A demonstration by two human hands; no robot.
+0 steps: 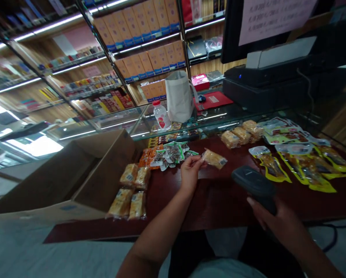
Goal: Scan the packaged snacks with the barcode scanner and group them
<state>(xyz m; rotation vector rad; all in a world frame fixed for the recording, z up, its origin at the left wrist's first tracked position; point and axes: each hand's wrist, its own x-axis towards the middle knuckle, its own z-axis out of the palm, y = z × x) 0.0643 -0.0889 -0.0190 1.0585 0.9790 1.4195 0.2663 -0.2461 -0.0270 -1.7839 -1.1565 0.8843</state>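
Observation:
My left hand (190,170) pinches one end of a small snack packet in clear wrap (215,158), holding it over the dark red counter (167,200). In my right hand (273,216) is a dark handheld barcode scanner (252,180), its head toward that packet and apart from it. Several wrapped yellowish snack packs (129,193) lie left of my left hand beside the cardboard box. Small green-and-clear packets (171,154) and orange packets (150,157) lie just beyond it. A row of similar wrapped packs (242,134) sits farther back, right of the held packet.
An open cardboard box (97,170) stands at the left. Yellow-edged vacuum packs (309,166) and flat pouches (285,130) lie at the right. A bottle with a red cap (161,116) and a white bag (179,96) stand on the glass case, near a monitor (233,34).

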